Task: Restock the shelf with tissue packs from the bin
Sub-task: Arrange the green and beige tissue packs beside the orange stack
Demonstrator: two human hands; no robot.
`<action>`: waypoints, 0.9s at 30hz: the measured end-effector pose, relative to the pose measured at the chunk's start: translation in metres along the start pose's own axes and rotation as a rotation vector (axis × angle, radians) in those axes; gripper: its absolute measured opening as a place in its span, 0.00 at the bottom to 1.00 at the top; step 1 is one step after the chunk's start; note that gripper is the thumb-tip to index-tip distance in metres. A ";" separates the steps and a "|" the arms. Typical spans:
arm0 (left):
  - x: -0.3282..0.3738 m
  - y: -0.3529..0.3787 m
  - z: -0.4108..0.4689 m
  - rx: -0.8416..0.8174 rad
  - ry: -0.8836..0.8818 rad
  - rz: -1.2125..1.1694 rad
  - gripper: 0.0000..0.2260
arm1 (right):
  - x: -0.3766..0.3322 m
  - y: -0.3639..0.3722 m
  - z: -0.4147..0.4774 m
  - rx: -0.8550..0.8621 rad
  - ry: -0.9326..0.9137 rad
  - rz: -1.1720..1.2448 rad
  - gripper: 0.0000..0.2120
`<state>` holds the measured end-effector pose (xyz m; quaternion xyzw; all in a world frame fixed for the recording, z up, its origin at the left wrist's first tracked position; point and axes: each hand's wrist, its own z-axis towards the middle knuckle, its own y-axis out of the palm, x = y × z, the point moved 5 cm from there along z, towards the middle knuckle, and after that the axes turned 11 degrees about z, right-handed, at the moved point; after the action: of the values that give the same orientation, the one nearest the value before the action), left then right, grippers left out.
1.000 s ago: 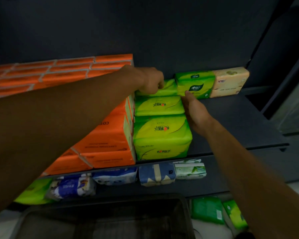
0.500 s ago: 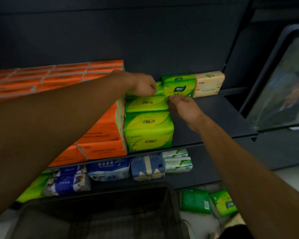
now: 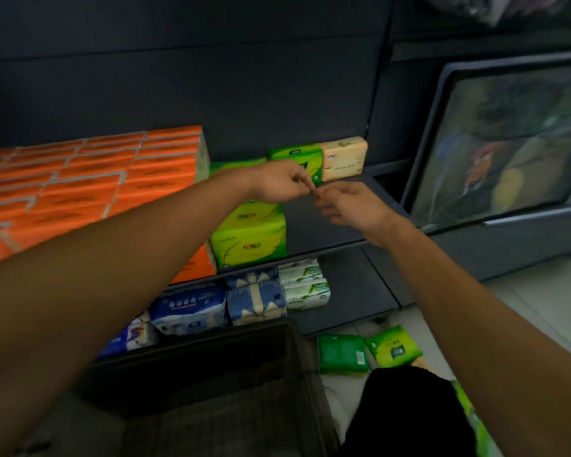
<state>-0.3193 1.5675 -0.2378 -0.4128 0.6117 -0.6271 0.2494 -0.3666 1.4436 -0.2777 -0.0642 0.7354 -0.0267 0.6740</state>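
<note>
Lime-green tissue packs (image 3: 248, 233) stand stacked on the dark shelf (image 3: 327, 222), next to a wide block of orange packs (image 3: 89, 179). At the back of the shelf a green pack (image 3: 295, 155) stands beside a beige pack (image 3: 343, 156). My left hand (image 3: 279, 185) hovers above the lime stack with its fingers curled and nothing visible in them. My right hand (image 3: 346, 206) hangs just right of it, fingers relaxed and holding nothing. Their fingertips nearly meet. The dark bin (image 3: 211, 384) sits low in front of me; its contents are too dark to make out.
The lower shelf holds blue packs (image 3: 192, 305), a blue-and-cream pack (image 3: 257, 298) and white-green packs (image 3: 305, 288). Two green packs (image 3: 342, 354) (image 3: 393, 346) lie on the floor to the right. A dark cabinet with a glass front (image 3: 508, 143) stands at the right.
Both hands have let go of the lime packs and lifted off the stack, drawing together to the right of it. The view has swung to the right.
</note>
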 end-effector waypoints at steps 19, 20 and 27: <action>0.118 0.228 0.082 -0.227 0.101 -0.222 0.11 | 0.208 -0.151 -0.049 0.204 0.221 0.044 0.07; 0.120 0.248 0.087 -0.255 0.108 -0.244 0.11 | 0.225 -0.156 -0.050 0.209 0.251 0.040 0.07; 0.119 0.392 0.119 -0.417 0.036 -0.388 0.12 | 0.354 -0.171 -0.053 0.221 0.425 -0.017 0.08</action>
<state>-0.3604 1.3532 -0.6043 -0.5533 0.6414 -0.5309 0.0236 -0.4386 1.2257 -0.6016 0.0108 0.8527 -0.1254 0.5069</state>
